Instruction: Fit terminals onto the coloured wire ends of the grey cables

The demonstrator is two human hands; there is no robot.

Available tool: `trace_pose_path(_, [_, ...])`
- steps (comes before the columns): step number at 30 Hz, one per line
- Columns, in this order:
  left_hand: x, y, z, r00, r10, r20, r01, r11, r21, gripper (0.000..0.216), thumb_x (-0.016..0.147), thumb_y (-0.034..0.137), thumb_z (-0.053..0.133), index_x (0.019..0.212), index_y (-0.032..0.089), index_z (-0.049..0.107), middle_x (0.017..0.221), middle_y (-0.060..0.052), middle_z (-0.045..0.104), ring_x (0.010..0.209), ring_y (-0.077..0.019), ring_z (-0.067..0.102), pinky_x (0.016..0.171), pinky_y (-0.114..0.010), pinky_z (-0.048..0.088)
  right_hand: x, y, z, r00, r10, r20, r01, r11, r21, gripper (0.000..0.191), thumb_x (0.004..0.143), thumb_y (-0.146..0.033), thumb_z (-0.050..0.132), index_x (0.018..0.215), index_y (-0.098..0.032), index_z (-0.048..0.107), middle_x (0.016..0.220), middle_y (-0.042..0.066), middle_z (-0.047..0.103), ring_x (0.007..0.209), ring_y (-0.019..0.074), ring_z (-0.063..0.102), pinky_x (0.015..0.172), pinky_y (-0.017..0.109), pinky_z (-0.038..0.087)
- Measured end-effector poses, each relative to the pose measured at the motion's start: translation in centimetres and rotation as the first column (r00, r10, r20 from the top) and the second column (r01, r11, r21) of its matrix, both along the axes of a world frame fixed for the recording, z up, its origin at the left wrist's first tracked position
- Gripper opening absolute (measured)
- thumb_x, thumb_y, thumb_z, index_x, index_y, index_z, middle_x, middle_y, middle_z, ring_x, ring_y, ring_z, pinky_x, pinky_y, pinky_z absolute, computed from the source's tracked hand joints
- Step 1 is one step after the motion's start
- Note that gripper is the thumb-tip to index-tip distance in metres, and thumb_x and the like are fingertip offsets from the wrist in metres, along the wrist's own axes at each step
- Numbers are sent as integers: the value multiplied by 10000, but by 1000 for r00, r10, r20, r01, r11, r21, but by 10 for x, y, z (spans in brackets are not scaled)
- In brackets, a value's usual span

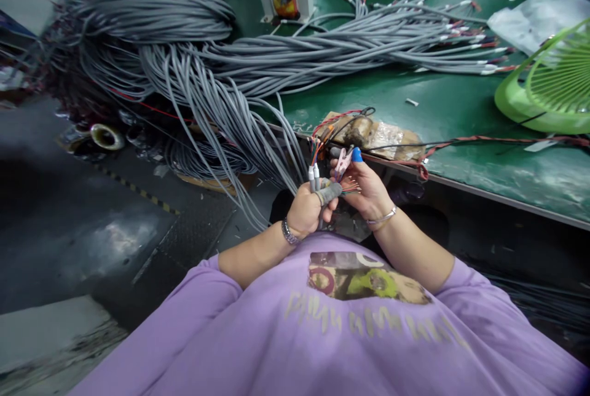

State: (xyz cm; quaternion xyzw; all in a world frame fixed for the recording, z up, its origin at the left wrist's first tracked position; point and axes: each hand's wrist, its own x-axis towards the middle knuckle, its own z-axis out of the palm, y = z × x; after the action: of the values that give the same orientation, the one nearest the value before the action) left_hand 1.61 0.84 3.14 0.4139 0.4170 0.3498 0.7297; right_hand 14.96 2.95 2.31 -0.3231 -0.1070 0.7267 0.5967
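Note:
My left hand (308,205) is closed around a grey cable end (316,179) whose white-sleeved tips and thin coloured wires stick up above the fist; its index finger wears a grey cover. My right hand (364,190) pinches a small pink clip-like tool (342,162) against the stripped copper wire ends (350,186); a blue cap covers one fingertip. Both hands meet just in front of the edge of the green bench (461,107), above my purple shirt.
A thick heap of grey cables (184,58) spills from the bench's left end toward the floor. More cable bundles (391,33) lie across the bench. A green fan (553,82) stands at the right, a taped cardboard pad (382,134) by the edge, a white bag (534,15) behind.

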Motion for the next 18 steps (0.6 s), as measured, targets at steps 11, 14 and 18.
trace_pose_path(11, [-5,-10,3,1000,18,16,-19,997,69,422,732,485,776,624,162,525,506,41,567,315,-43,421,321,-189,259,7,-3,0,996,87,10,-87,996,-17,548,800,-748,610,786,-203,657,738,25,718,580,123,593,535,257,505])
trace_pose_path(14, [-6,-13,6,999,38,13,-39,997,65,418,728,480,780,621,158,536,519,35,578,321,-42,428,323,-189,267,9,-4,2,996,83,44,-84,996,15,483,834,-688,623,834,-208,670,713,4,696,551,105,556,509,235,474])
trace_pose_path(18, [-2,-11,9,998,64,28,-65,997,36,426,693,497,794,632,164,535,516,37,573,323,-45,429,329,-189,276,6,-3,1,996,15,91,-19,999,46,328,864,-522,685,865,-194,688,641,-34,638,527,78,513,514,209,439])
